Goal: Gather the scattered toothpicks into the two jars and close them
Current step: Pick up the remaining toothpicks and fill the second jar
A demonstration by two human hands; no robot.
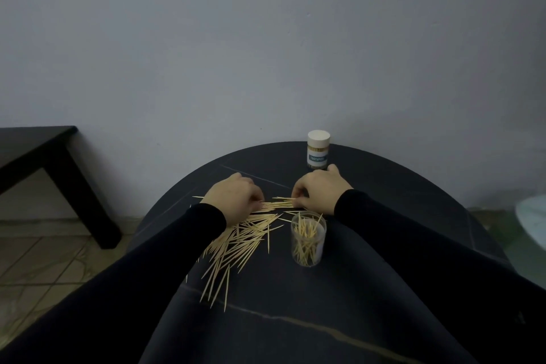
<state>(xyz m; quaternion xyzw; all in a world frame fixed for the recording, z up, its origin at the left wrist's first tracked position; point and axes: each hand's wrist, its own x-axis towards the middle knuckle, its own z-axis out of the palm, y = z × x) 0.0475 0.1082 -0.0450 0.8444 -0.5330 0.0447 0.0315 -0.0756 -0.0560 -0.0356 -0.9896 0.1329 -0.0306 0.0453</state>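
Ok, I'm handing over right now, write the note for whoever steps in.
Left hand and right hand: both down on the round dark table, fingers curled on a bunch of toothpicks between them.
Open clear jar: upright near the right forearm, partly filled.
Capped toothpick jar: at the far edge, white lid on.
Scattered toothpicks: most still lie left of the open jar.
Left: gather the rest, close the open jar; its lid is not in view.

The fingertips of the left hand (236, 199) and right hand (317, 190) curl under, hiding whatever they pinch. The left sleeve (165, 248) covers part of the toothpick pile (236, 242). The right hand hides the capped jar's (318, 149) base. The side table (38, 154) is cut off at the left edge.
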